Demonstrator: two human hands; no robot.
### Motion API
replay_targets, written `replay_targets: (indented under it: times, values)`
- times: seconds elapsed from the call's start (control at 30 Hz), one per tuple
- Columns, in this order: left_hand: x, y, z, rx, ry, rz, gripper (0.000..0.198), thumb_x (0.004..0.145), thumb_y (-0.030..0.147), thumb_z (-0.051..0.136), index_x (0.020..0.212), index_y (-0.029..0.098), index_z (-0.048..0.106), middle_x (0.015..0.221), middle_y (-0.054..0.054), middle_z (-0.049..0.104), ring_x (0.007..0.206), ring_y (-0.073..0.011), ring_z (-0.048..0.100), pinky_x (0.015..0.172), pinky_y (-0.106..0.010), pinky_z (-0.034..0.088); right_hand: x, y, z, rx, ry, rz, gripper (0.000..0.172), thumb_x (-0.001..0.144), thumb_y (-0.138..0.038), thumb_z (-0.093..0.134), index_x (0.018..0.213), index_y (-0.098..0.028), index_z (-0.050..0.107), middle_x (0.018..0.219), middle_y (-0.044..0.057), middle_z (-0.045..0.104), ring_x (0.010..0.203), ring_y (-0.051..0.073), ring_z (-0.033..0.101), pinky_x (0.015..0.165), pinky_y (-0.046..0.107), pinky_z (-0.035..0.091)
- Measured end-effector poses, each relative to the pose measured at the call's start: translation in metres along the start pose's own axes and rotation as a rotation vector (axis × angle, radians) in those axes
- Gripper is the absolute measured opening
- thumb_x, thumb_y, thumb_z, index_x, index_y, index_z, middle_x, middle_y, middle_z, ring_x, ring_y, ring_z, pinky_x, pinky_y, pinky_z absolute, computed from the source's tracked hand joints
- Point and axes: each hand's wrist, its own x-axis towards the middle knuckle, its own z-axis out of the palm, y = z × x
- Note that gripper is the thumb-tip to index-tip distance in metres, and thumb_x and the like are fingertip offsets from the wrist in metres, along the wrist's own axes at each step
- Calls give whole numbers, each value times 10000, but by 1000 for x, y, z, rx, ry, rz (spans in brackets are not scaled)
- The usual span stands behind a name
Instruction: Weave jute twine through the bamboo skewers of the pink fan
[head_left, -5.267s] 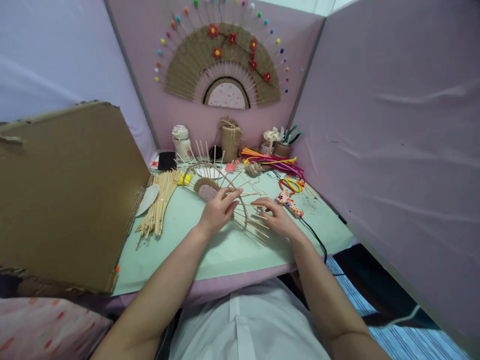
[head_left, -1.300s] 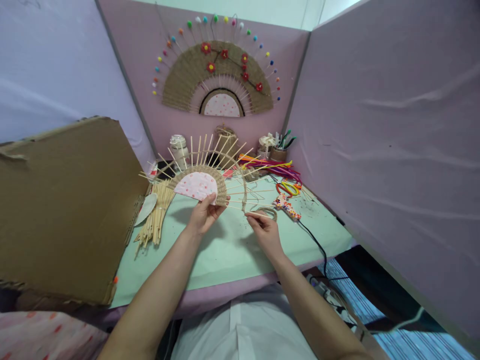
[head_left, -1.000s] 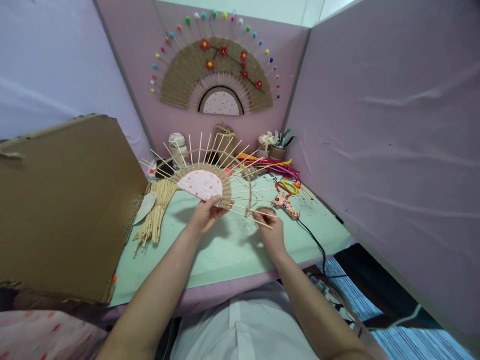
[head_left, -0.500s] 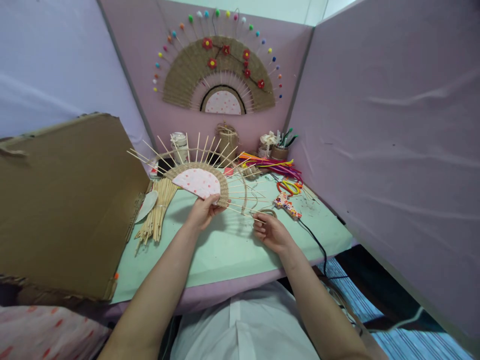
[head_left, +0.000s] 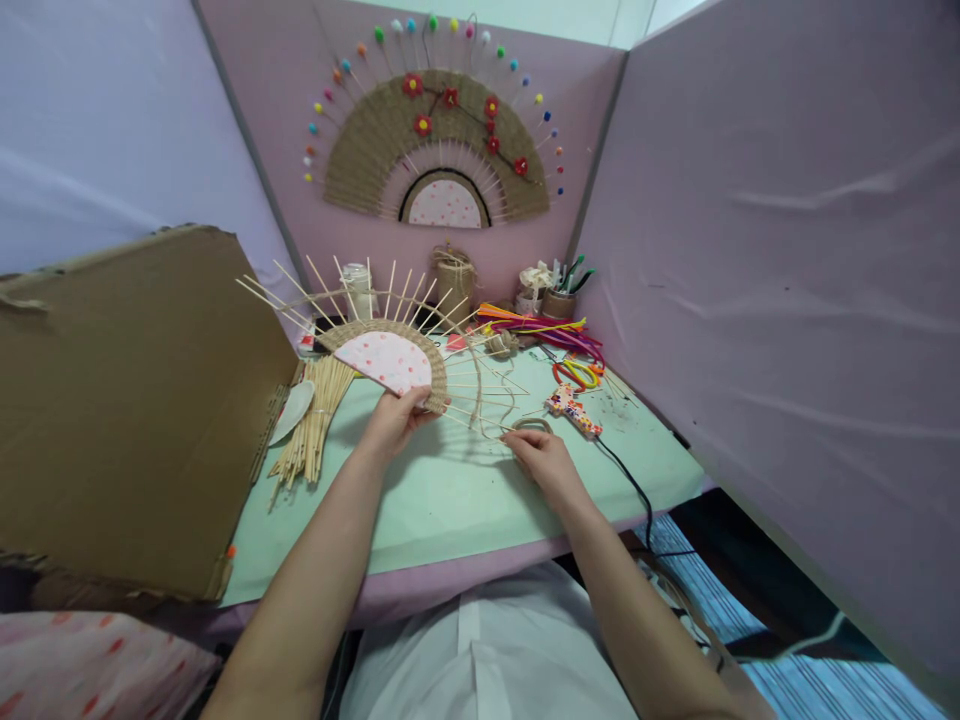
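My left hand [head_left: 399, 418] grips the lower right corner of a half-round fan [head_left: 382, 362], thumb on top. The fan has a white, red-dotted centre, a woven tan band and thin wooden sticks [head_left: 391, 290] spreading outward. A loose strand of twine [head_left: 475, 375] arcs across the sticks, outside the band. At the fan's lower right, the fingers of my right hand [head_left: 541, 458] are pinched together on the twine, close to a stick tip. Exactly how the strand runs between those fingers is partly hidden.
A stick bundle [head_left: 319, 415] and white dish [head_left: 293, 410] lie left, beside a cardboard panel [head_left: 135, 410]. A patterned glue gun [head_left: 573, 410], its cord, scissors [head_left: 577, 374] and pipe cleaners [head_left: 540, 328] lie right. Behind are a jar [head_left: 358, 290] and twine spool [head_left: 454, 285]. A finished fan [head_left: 367, 150] hangs above.
The fan and my left hand have shifted slightly left. My right hand has turned, its fingers now pointing to the left, and the twine arc has moved with the fan.
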Motion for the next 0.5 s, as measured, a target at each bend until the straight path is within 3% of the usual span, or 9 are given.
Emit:
replay_targets:
  times: [0.1, 0.2, 0.33, 0.5]
  values:
    - [0, -1, 0, -1, -15, -10, 272, 679, 190, 678, 934, 110, 632, 872, -93, 714, 717, -175, 675, 614, -262, 569, -3, -2, 1, -221, 70, -281, 129, 736, -321, 652, 763, -210, 713, 725, 48, 662, 636, 160, 545, 596, 296, 415]
    - [-1, -1, 0, 8, -44, -45, 286, 684, 180, 670, 958, 111, 624, 866, -89, 712, 707, -172, 674, 622, -271, 572, -4, -5, -3, -373, 69, -440, 138, 773, -321, 618, 796, -220, 709, 799, 58, 685, 677, 175, 564, 670, 322, 433]
    - [-5, 3, 1, 21, -80, -103, 252, 704, 159, 644, 947, 103, 610, 814, -79, 709, 694, -182, 683, 607, -271, 571, -4, -8, -14, -434, 71, -450, 183, 783, -352, 606, 808, -188, 684, 831, 66, 676, 683, 168, 562, 668, 306, 439]
    - [-7, 9, 0, -90, -63, -116, 161, 737, 127, 599, 897, 107, 608, 787, -60, 707, 691, -179, 691, 592, -245, 566, -5, -4, -22, -313, 73, -397, 211, 788, -374, 594, 784, -175, 664, 825, 65, 667, 729, 173, 575, 664, 286, 443]
